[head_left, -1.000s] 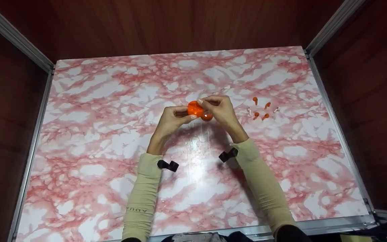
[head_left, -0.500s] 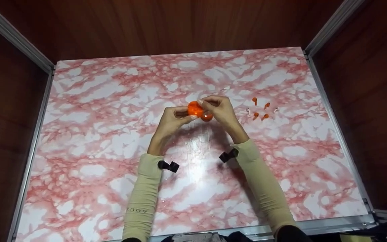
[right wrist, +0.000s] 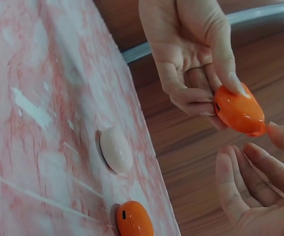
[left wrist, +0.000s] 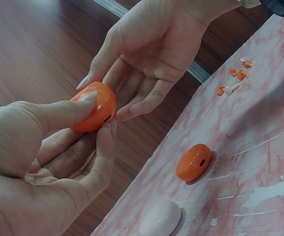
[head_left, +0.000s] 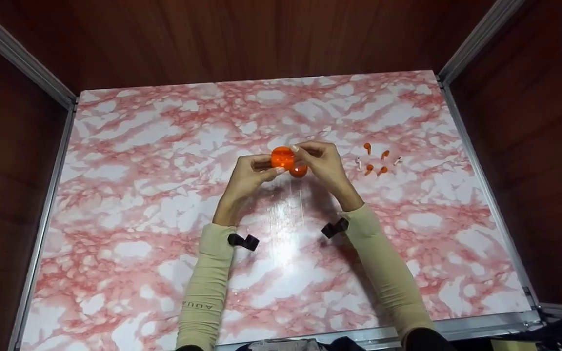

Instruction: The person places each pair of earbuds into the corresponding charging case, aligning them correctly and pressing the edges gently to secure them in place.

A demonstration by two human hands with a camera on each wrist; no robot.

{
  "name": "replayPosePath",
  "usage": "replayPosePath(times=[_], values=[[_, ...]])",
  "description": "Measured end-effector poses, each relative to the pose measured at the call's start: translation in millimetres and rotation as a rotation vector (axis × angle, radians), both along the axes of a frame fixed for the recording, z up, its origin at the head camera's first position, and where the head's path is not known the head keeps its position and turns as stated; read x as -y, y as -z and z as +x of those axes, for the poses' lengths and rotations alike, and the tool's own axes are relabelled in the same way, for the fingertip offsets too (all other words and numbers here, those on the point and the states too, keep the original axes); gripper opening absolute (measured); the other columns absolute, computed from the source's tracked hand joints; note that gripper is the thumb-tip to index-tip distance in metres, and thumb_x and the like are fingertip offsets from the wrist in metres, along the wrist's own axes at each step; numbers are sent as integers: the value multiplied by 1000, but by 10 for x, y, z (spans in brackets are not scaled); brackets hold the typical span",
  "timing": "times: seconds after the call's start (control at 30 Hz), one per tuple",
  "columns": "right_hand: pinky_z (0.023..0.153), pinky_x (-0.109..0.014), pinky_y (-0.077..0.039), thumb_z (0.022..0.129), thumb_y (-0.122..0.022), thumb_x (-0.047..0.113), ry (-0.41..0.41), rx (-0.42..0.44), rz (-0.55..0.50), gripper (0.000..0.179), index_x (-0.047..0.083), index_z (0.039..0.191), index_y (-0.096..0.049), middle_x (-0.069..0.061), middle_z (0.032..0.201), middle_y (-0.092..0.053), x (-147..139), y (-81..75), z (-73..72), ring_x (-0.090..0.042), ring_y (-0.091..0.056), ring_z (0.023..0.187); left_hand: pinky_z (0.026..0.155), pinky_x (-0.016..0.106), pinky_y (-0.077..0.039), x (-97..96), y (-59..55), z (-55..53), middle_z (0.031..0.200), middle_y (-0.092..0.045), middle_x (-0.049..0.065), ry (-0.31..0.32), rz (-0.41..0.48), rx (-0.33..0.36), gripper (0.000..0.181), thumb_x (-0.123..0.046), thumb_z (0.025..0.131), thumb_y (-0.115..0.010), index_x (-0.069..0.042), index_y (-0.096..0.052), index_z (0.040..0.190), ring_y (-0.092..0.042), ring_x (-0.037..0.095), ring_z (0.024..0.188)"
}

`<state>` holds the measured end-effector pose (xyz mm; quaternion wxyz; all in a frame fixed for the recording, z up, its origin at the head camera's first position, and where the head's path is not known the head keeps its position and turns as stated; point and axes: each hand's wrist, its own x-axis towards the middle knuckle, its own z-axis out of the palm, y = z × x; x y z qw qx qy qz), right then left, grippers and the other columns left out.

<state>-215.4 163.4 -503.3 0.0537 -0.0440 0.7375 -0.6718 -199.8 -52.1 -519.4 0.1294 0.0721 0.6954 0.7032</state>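
My left hand (head_left: pixel 248 176) holds an orange earbud charging case (head_left: pixel 282 158) above the table, with the thumb on one face and fingers on the other. The thumb of my right hand (head_left: pixel 326 165) touches the case's edge, its other fingers loosely bent beside it. In the right wrist view a thin rim shows at that edge of the held case (right wrist: pixel 240 110); whether the lid is ajar, I cannot tell. A second orange case (left wrist: pixel 194 162) lies on the table below, beside a white case (right wrist: pixel 115 150). The hands hide the white one in the head view.
Several loose earbuds lie to the right of my hands, among them an orange earbud (head_left: pixel 385 154) and a white earbud (head_left: pixel 397 161). The pink-and-white marbled table (head_left: pixel 139 273) has metal rails and dark wooden walls (head_left: pixel 251 39) around it.
The right thumb has shifted slightly to the right along the held case, showing more of its surface. The left hand keeps its grip. The whole head view has moved slightly.
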Motion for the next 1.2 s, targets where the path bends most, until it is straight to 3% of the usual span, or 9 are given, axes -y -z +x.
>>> replayPosePath(times=[0.17,0.27,0.37,0.5,0.63,0.83,1.03,1.13,1.2], values=[[92,-46,-64,100,-75,22,-3,-31,-33,31,-4,118,-77,-14,106,-80,-73,15,19,-31,-78,96,86,28,-64,-2,9,-6,121,-76,24,-2,-1,13,33,-7,93,-79,4,-75,124,-76,17,101],[92,-41,-65,100,-74,16,-1,-63,-28,29,-6,119,-76,-24,114,-77,-133,43,41,-29,-78,98,82,22,-62,6,9,-3,121,-76,24,-4,4,11,33,-6,93,-79,3,-75,124,-76,17,101],[90,-29,-64,100,-73,12,8,-91,44,28,-7,120,-75,-29,118,-75,-215,99,84,-22,-79,99,82,22,-62,20,11,10,120,-76,23,-5,8,16,32,-6,93,-79,3,-75,123,-76,16,101],[91,-20,-61,98,-75,14,28,-118,182,29,-3,121,-76,-24,120,-77,-347,187,149,-21,-78,105,84,23,-62,41,23,22,119,-77,21,-5,13,27,32,-6,93,-79,3,-75,123,-76,17,102],[99,-30,-62,97,-77,15,27,-149,279,30,1,123,-77,-20,122,-77,-487,236,179,-31,-76,113,85,25,-63,63,21,32,119,-77,20,-9,30,24,32,-6,93,-79,2,-75,123,-76,18,103],[103,-50,-59,98,-76,21,26,-233,437,35,4,129,-75,-21,127,-75,-762,220,225,-37,-74,116,93,40,-64,79,40,38,119,-77,20,-5,62,27,32,-6,93,-79,2,-75,124,-76,17,102],[95,-55,-62,97,-78,22,68,-381,592,34,4,127,-76,-20,122,-77,-984,153,245,-41,-76,108,95,44,-64,99,75,33,119,-77,21,-15,69,34,32,-5,93,-79,3,-74,124,-76,17,101],[80,-51,-62,96,-79,20,84,-481,674,32,4,124,-77,-21,117,-78,-1065,158,245,-40,-75,82,97,49,-63,107,80,29,119,-77,21,-14,69,37,33,-5,93,-79,3,-74,124,-76,17,101],[76,-50,-62,96,-79,17,79,-564,734,31,2,123,-77,-21,115,-79,-1121,176,247,-39,-72,74,99,53,-61,112,77,29,119,-77,21,-14,68,38,33,-5,93,-79,3,-74,124,-76,18,101]])
